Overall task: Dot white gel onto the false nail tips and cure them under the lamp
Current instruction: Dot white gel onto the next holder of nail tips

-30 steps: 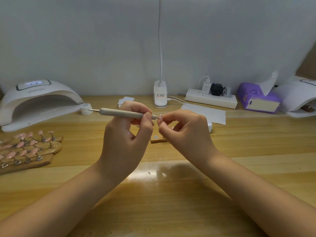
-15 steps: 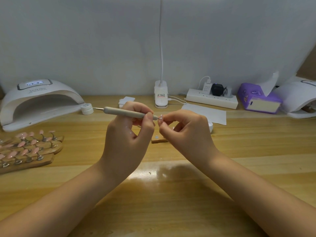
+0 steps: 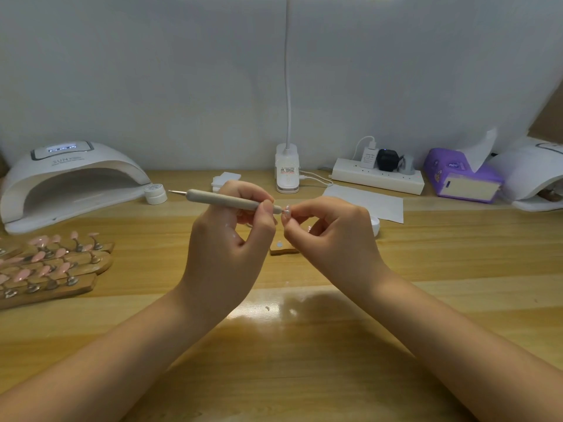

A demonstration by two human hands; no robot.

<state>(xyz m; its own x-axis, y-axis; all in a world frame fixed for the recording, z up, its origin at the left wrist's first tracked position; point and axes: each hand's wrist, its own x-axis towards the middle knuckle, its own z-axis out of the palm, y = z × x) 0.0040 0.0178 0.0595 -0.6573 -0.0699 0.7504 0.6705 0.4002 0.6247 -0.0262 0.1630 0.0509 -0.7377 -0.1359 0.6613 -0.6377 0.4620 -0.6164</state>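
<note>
My left hand (image 3: 228,239) grips a grey dotting pen (image 3: 225,200) that lies nearly level, its right tip touching a small false nail tip (image 3: 286,215). My right hand (image 3: 332,236) pinches that nail tip between thumb and forefinger, above the middle of the table. A small wooden holder (image 3: 283,248) with a white dot lies on the table under my hands. The white curing lamp (image 3: 67,181) stands at the back left, its display lit. A small white gel pot (image 3: 155,193) sits next to the lamp's mouth.
Wooden stands with several pink nail tips (image 3: 48,266) lie at the left edge. Along the back are a desk lamp base (image 3: 286,172), a power strip (image 3: 377,176), a purple tissue pack (image 3: 460,178) and a second white lamp (image 3: 536,178). A paper sheet (image 3: 365,201) and white lid (image 3: 375,224) lie behind my right hand.
Both hands hold nearly still; the pen has shifted a little to the right against the nail tip.
</note>
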